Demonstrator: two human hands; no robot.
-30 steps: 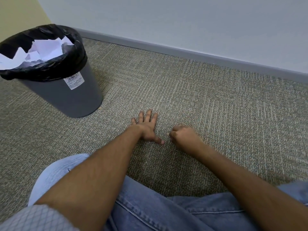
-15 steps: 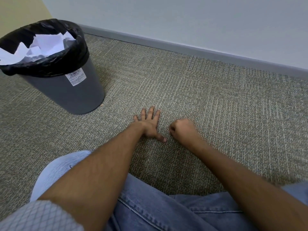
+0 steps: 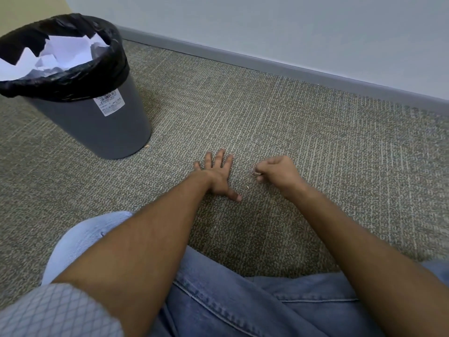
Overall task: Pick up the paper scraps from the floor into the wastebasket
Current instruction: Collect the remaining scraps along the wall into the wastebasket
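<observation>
Brimming wastebasket (image 3: 102, 122): crumpled white paper scraps (image 3: 65, 53).

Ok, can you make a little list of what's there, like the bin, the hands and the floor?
bin: grey round plastic wastebasket with a black bag liner, upright on the carpet
in bin: white crumpled paper scraps
left hand: flat on the carpet, fingers spread
right hand: curled, pinching something tiny
floor: grey-green speckled carpet, one small pale bit between the hands
</observation>
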